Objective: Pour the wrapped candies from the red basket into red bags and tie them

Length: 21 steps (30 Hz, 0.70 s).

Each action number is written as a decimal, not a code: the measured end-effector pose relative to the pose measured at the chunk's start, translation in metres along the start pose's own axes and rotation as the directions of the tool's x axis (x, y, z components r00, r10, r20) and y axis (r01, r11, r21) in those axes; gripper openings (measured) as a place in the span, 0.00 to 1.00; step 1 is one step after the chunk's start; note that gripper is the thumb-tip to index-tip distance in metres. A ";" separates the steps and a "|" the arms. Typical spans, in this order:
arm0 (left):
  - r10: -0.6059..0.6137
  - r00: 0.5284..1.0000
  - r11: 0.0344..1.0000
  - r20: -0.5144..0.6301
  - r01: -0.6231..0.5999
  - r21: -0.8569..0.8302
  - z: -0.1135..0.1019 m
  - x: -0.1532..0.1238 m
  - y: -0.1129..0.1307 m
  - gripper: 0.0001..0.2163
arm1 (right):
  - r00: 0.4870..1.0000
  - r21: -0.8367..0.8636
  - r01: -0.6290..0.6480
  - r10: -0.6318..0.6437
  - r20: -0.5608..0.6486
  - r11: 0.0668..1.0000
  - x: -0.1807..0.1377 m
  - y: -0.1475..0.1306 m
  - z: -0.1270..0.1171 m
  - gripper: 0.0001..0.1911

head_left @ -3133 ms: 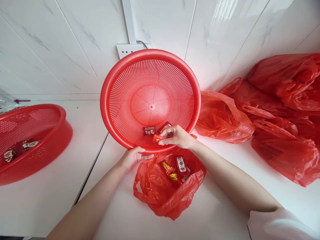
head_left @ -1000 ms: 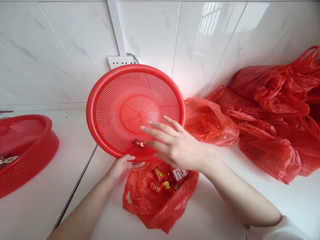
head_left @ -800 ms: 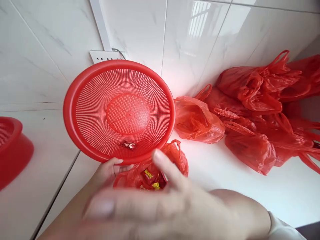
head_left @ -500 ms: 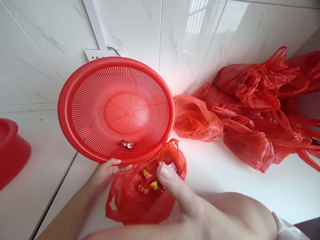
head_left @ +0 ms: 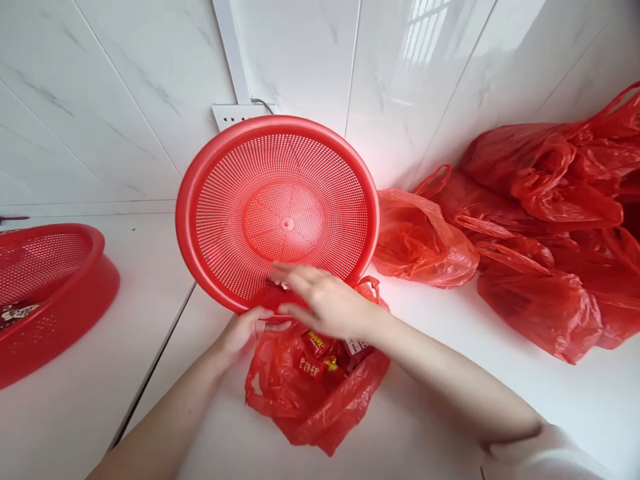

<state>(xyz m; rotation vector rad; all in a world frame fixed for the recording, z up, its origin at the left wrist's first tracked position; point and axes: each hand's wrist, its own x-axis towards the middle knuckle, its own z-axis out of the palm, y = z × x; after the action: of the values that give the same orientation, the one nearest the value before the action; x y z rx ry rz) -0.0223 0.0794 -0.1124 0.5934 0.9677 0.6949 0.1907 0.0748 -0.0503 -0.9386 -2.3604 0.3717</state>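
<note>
A red plastic colander [head_left: 283, 160] is tilted up against the wall, its open side facing me. My left hand [head_left: 245, 333] is closed on the colander's lower rim. Inside, near that rim, lies one small wrapped snack [head_left: 278, 285], partly covered by my right hand [head_left: 325, 300]. The right hand's fingers are stretched out and apart, slightly blurred; contact with the snack cannot be made out. Below both hands a red plastic bag [head_left: 295, 413] stands open under the rim, with several small red and yellow snack packets [head_left: 316, 345] in it.
A second red colander [head_left: 85, 293] with dark packets stands at the left. On the right, an open red bag [head_left: 425, 240] stands beside several filled red bags [head_left: 545, 313]. A power socket [head_left: 230, 115] is on the tiled wall behind; a seam [head_left: 155, 363] runs across the white tabletop.
My right hand has moved from above the bag forward into the colander, over the lone snack. The view has swung left, showing more of the second colander. My left hand stays on the rim.
</note>
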 end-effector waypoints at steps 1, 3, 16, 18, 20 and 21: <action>-0.008 1.000 1.000 -0.005 0.008 0.016 0.002 0.000 0.000 0.11 | 0.998 0.009 -0.067 0.067 -0.022 0.998 0.006 0.018 0.012 0.28; -0.020 1.000 0.999 -0.001 0.020 0.038 0.006 0.000 0.000 0.13 | 0.994 0.058 -0.110 0.108 0.035 0.992 0.008 0.046 0.036 0.33; -0.078 0.996 0.995 0.037 0.076 0.058 0.002 0.001 -0.005 0.17 | 0.849 0.792 -0.437 0.487 0.206 0.426 0.007 0.081 0.057 0.15; -0.071 0.997 0.996 0.038 0.069 0.064 0.001 0.001 -0.004 0.17 | 0.831 0.857 -0.428 0.498 0.248 0.287 0.006 0.083 0.053 0.15; -0.057 0.998 0.995 0.034 0.054 0.078 0.001 0.001 -0.004 0.17 | 0.842 0.879 -0.409 0.472 0.260 0.245 0.005 0.082 0.049 0.18; -0.049 0.998 0.995 0.034 0.046 0.087 0.000 0.002 -0.004 0.17 | 0.849 0.881 -0.402 0.462 0.257 0.249 0.004 0.082 0.046 0.19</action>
<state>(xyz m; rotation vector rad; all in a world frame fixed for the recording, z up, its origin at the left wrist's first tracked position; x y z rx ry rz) -0.0202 0.0780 -0.1162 0.6547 0.9791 0.6000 0.2048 0.1343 -0.1218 -0.9265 -1.3051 1.6709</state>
